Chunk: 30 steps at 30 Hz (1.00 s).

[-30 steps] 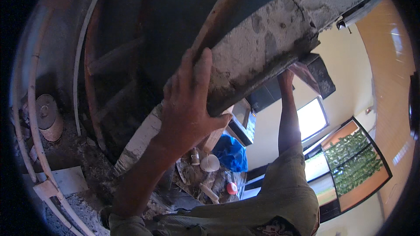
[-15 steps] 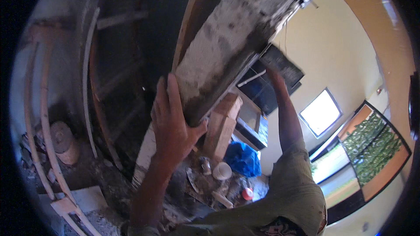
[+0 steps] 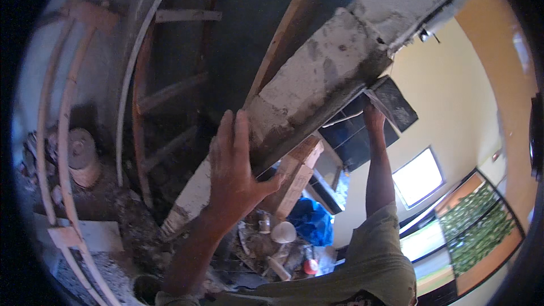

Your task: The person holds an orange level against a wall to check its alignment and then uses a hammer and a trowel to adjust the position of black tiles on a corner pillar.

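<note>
A wall end of pale rough blocks (image 3: 323, 62) runs slantwise across the view, with dark, damp-looking mortar along its right-hand edge. My left hand (image 3: 235, 167) lies against the block face, fingers stretched out and thumb apart, holding nothing. Farther up and to the right, my right hand (image 3: 374, 119) is closed round a flat, thin, grey plate-like tool (image 3: 386, 103) close to that mortared edge. Its handle is hidden by my fingers, so I cannot tell its exact kind.
Wooden ladder-like rails (image 3: 67, 107) stand at the left beside a round spool-like object (image 3: 83, 156). Rubble covers the floor. Below the wall are a cardboard box (image 3: 294, 178), a blue plastic bag (image 3: 310, 224) and a white cup (image 3: 283, 232). A dark wooden plank (image 3: 283, 31) leans behind.
The view has shifted, so the wall end sits lower and farther right. My right hand, blurred and partly hidden before, now shows with the flat tool. My left hand stays against the blocks.
</note>
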Available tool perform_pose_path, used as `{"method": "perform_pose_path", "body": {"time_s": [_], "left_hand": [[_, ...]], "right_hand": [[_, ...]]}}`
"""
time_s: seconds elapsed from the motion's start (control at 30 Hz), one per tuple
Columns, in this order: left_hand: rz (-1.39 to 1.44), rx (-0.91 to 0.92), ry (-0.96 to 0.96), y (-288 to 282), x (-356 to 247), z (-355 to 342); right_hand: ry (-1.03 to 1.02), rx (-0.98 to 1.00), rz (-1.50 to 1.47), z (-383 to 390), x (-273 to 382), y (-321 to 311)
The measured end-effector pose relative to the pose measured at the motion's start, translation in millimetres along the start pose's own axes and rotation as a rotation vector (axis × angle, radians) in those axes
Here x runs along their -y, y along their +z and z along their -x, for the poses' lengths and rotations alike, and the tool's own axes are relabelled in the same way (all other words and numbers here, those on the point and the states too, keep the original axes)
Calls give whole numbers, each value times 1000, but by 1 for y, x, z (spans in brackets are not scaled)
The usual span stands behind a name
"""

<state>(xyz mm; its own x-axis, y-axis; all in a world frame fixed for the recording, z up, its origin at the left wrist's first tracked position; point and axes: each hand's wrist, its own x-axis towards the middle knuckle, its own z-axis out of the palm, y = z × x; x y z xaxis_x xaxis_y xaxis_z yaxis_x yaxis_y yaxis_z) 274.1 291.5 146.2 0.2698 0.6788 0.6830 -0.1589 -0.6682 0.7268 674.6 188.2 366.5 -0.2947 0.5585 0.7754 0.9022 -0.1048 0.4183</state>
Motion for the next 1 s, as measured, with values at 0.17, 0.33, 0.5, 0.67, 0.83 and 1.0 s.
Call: {"method": "perform_pose_path", "body": {"time_s": [0.17,0.33,0.5,0.67,0.83,1.0], "left_hand": [[14,-113,30,-34,40,62],[101,-80,-369,-55,45,134],[387,-26,-315,-48,28,169],[800,216,-367,-50,11,144],[731,180,-155,-46,8,124],[693,269,-190,-43,20,130]], "right_hand": [[109,125,135,6,35,8],[90,61,180,68,40,30],[125,77,129,110,83,62],[210,93,54,138,112,74],[248,109,16,148,120,76],[258,138,5,154,121,74]]}}
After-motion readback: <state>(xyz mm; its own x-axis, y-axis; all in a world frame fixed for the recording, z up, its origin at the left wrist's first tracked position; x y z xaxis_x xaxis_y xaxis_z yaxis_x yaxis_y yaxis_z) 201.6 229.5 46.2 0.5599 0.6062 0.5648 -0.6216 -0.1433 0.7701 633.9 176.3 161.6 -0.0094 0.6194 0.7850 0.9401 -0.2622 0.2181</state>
